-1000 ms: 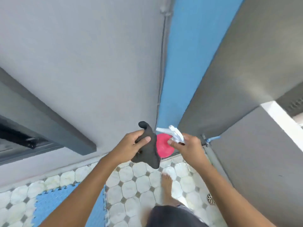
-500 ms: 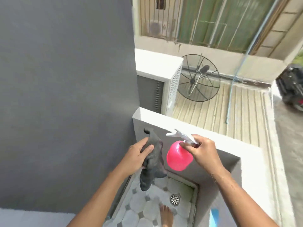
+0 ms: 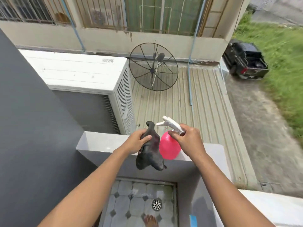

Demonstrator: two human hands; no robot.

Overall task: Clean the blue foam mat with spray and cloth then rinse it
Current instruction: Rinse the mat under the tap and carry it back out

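1. Nearest me, my bare foot [image 3: 150, 220] stands on the tiled floor [image 3: 131, 197] beside the drain [image 3: 156, 204]. A blue sliver [image 3: 193, 221] at the bottom edge may be the foam mat; a second ago the mat leaned on the wall ahead, and I have turned away from it.
2. My left hand [image 3: 136, 141] is closed around the dark cloth [image 3: 150, 154], which hangs limp below the fingers.
3. My right hand [image 3: 188, 141] grips the neck of the pink spray bottle [image 3: 168, 147], its white nozzle [image 3: 168, 124] pointing left over the cloth.
4. Both now hover at the parapet ledge [image 3: 101, 141], where half a second ago they were lower. I judge the wiping finished and the tools about to be set down before rinsing.
5. Beyond: an air-conditioner unit [image 3: 78, 72], a mesh dish [image 3: 153, 66], a parked truck [image 3: 246, 63].
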